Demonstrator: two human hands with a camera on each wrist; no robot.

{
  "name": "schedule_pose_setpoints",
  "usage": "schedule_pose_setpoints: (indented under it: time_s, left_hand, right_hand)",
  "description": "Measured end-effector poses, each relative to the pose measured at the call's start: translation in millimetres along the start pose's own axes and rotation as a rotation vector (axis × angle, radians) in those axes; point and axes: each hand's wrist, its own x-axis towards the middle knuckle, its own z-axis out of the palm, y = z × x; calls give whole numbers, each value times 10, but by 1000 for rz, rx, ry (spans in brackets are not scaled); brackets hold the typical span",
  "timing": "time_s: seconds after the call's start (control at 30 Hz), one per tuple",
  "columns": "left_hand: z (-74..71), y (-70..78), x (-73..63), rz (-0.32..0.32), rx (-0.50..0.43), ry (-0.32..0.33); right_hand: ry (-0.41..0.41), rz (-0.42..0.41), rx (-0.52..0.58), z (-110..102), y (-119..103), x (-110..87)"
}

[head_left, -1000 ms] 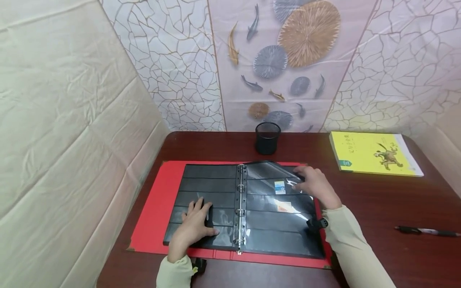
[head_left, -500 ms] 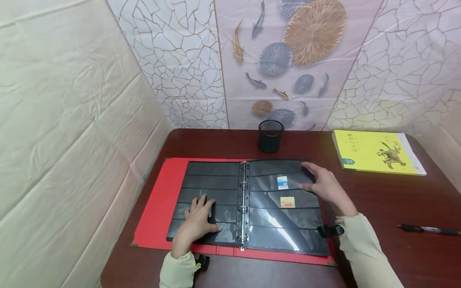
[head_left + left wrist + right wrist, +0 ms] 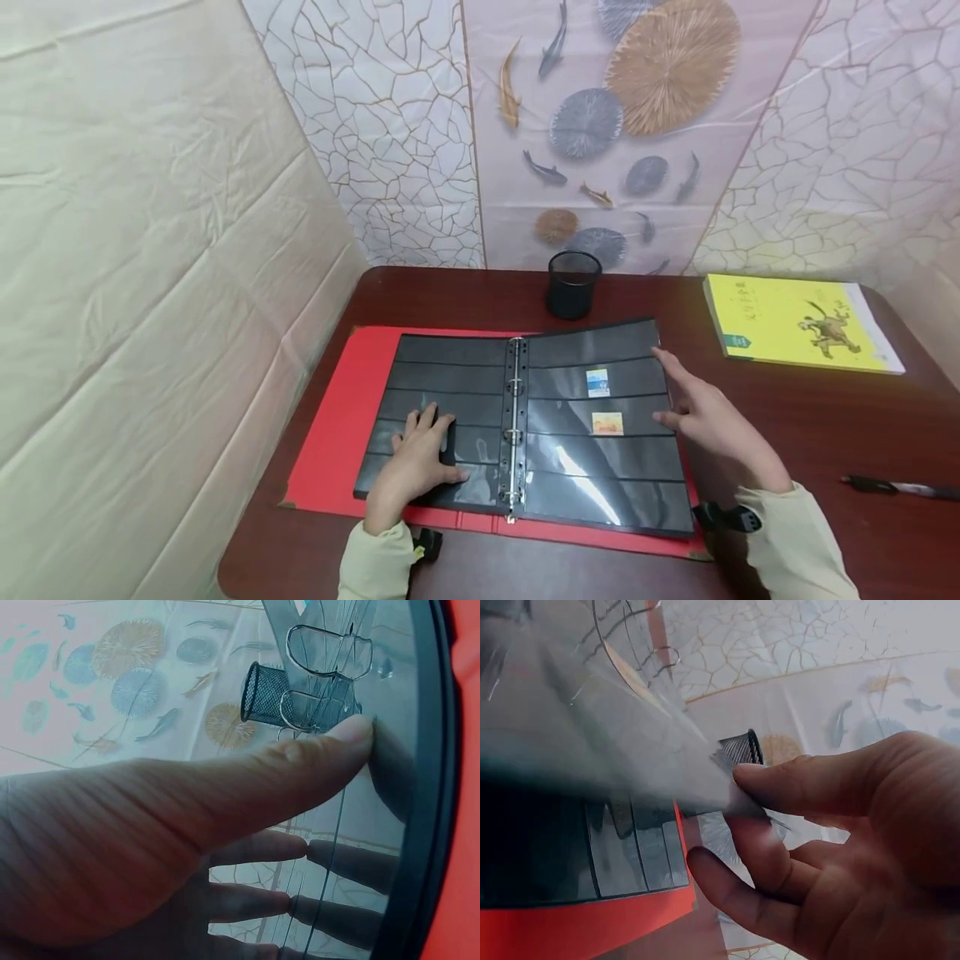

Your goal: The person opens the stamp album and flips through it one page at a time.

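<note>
The right hand (image 3: 708, 417) is pinched onto the outer edge of the stamp-album page (image 3: 607, 457), which is hinged right of the ring spine (image 3: 514, 417), long axis alongside, while the left hand (image 3: 416, 457) is rested, fingers spread, left of it.

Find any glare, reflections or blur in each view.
Head: white glare streaks the right page; left wrist: the glossy left page mirrors the left hand; right wrist: the right page, pinched by the right hand, looks hazy and soft-edged.
</note>
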Motion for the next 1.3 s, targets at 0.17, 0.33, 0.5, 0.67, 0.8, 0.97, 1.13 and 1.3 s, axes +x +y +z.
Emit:
schedule_pose_setpoints:
  time_s: [0.17,0.33,0.5,0.67,0.8,0.97,1.13,1.3]
  left_hand:
    - [5,5,-13,-3,-10,1]
    - [6,1,-14,10,-4,13]
    - [15,-8,-8,17,13,19]
    - [18,-6,-10,14,24,18]
    - [15,-2,-11,14,15,21]
    - [1,1,-9,16,13,28]
    - [3,-4,-10,18,5,24]
    - [21,-17,-11,13,7,20]
  right_hand:
    - [-35,1,59,-8,-60,-75]
    - [-57,-13,77,-40,-119,-118]
    - [-67,-10,79,-63,-163,-143]
    - [-94,-8,101,-74,-228,-166]
    - [-89,-21,92,-114,-313,-193]
    - [-48,-26,107,-166,-440,-195]
    - [-19,-10,115,-225,-579,-165]
    - [-12,-28,144,-275,-698,-131]
